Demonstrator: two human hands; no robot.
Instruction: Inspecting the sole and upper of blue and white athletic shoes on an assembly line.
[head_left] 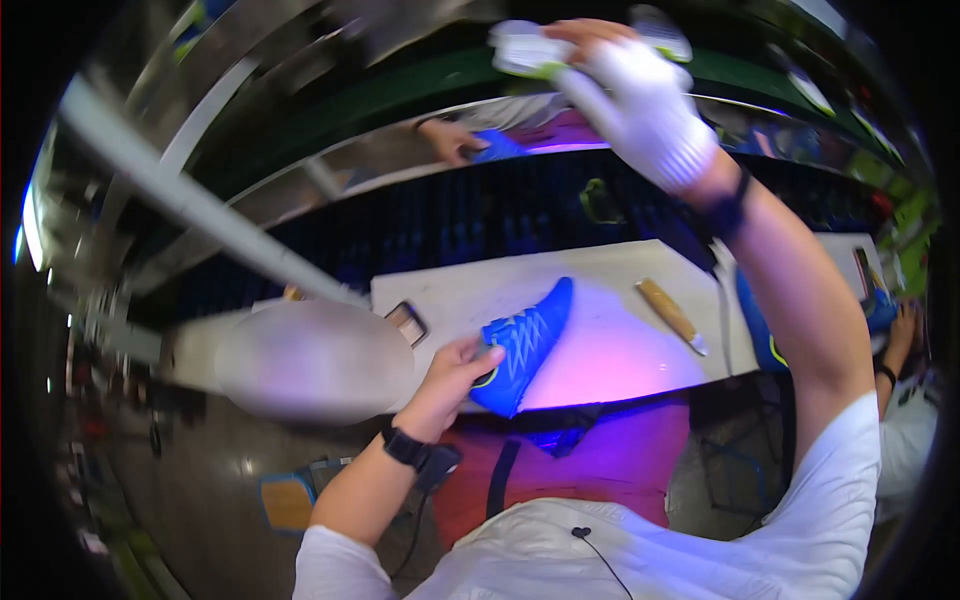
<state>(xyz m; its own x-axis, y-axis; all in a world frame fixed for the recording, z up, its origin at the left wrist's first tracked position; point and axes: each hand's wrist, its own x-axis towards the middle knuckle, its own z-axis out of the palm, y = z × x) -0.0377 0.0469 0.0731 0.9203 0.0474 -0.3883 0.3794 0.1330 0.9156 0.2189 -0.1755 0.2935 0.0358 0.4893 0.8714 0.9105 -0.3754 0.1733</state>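
My left hand point(447, 382) is closed around the heel end of a blue lace-up shoe upper point(530, 345), held over the white worktable point(440, 280) with its toe pointing away. Its thumb lies by the collar, where a yellow-green edge shows. Far off at the upper right, my right hand point(645, 110), in a white glove with bare fingertips, reaches up over the green belt. There its fingers close on a white shoe sole point(527, 50) with a green edge, blurred by motion. Another pale sole point(660, 32) shows just behind this hand.
A yellow-handled tool point(671, 315) lies on the table's right part. A phone-like object point(407, 323) rests beside a round pale disc point(315, 360) at left. Beyond the table runs a dark conveyor point(440, 215). Co-workers' hands point(450, 140) handle blue shoes across and at right.
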